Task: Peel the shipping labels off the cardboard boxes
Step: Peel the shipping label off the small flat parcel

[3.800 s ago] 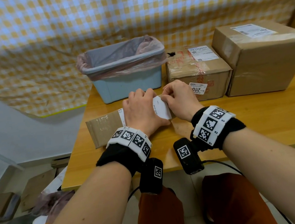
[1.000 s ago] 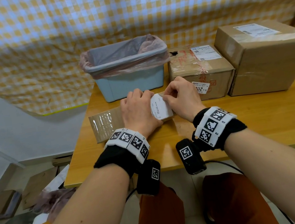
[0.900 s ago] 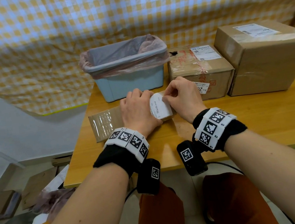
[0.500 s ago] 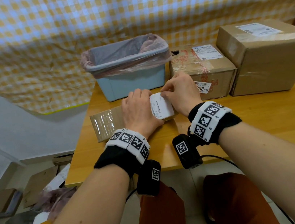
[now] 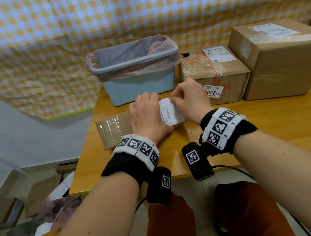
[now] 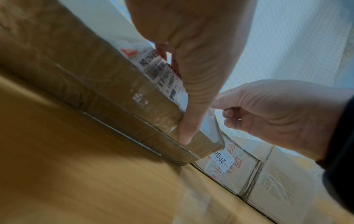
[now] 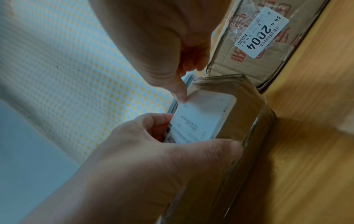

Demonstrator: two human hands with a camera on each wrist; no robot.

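The far corner of a white paper label (image 5: 170, 111) is pinched by the right hand (image 5: 190, 101), while the flat, tape-glossed cardboard box (image 5: 112, 130) beneath it is clamped by the left hand (image 5: 147, 117), thumb pressed on its near side. Three brown boxes are counted on the wooden table (image 5: 271, 121): this flat one, a medium one (image 5: 222, 74) and a large one (image 5: 286, 59), each labelled. Beside them stands one pale-blue bin (image 5: 138, 84), bag-lined; the fingertips at the pinch are hidden.

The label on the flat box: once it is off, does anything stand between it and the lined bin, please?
Nothing visible does. The bin stands open-topped just behind the flat box, and only bare table lies between it and the label.
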